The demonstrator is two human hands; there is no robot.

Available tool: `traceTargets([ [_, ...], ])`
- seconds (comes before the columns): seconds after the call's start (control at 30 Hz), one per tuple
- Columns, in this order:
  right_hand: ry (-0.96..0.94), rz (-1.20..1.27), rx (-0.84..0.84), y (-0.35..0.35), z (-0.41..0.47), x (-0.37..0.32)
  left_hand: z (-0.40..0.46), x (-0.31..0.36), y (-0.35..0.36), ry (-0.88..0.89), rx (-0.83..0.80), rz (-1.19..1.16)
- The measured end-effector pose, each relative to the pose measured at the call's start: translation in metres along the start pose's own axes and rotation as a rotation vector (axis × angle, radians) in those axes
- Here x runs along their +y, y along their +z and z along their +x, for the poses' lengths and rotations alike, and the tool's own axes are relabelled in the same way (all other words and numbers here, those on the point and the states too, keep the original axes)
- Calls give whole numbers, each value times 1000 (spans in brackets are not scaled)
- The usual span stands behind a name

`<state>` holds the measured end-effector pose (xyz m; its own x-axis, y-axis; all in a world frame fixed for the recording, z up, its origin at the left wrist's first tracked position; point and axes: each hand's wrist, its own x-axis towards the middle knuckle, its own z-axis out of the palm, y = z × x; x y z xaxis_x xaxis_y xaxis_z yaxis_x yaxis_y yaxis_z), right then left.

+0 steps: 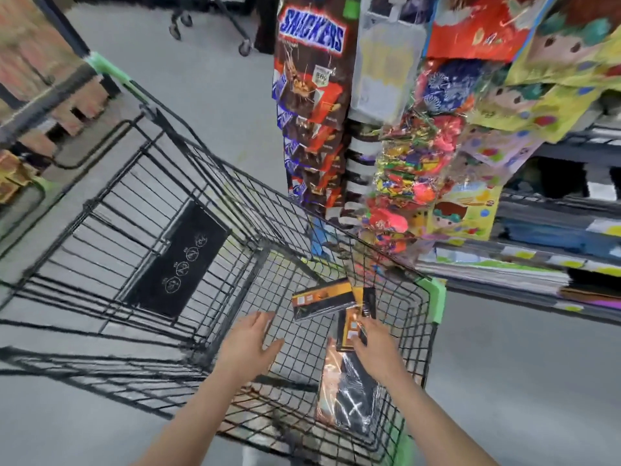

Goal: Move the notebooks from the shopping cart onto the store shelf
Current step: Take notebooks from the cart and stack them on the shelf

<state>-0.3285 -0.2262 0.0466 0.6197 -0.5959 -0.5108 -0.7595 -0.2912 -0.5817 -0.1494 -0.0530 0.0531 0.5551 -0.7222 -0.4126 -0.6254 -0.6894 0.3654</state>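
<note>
A black wire shopping cart [161, 183] with green corner guards fills the lower middle of the head view. Several black-and-orange notebooks lie in its right end: one flat pack [321, 299] at the far side, a small one [351, 327] standing under my fingers, and a larger wrapped one [349, 395] nearer me. My right hand [376, 344] reaches into the cart and its fingers close on the small notebook. Over the cart floor, left of the notebooks, hovers my left hand [248, 344], open and holding nothing. The store shelf [537, 264] is to the right.
A tall Snickers display [312, 105] and hanging bags of colourful toys [413, 163] stand just beyond the cart. The shelf on the right holds stacked paper goods and colourful gift bags. Another shelf unit [37, 79] is at left. Grey floor surrounds the cart; cart wheels [245, 47] show far back.
</note>
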Motion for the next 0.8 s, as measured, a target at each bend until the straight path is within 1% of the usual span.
traceTargets([
  [0.17, 143, 46, 96, 22, 14, 3, 53, -8, 4, 122, -78, 31],
  [0.23, 214, 65, 149, 33, 25, 12, 82, -14, 18, 156, -119, 21],
  [0.33, 322, 94, 249, 50, 51, 31, 134, -23, 53, 224, -136, 90],
  [0.47, 412, 67, 274, 75, 87, 64, 186, -26, 110, 258, -207, 94],
  [0.57, 470, 130, 241, 90, 103, 80, 209, -33, 143, 253, -215, 34],
  [0.63, 495, 132, 243, 95, 111, 86, 219, -37, 156, 242, -198, 12],
  [0.7, 513, 167, 248, 95, 117, 90, 225, -39, 160, 224, -216, 13],
  [0.8, 547, 438, 251, 95, 123, 89, 225, -42, 160, 126, -356, -25],
])
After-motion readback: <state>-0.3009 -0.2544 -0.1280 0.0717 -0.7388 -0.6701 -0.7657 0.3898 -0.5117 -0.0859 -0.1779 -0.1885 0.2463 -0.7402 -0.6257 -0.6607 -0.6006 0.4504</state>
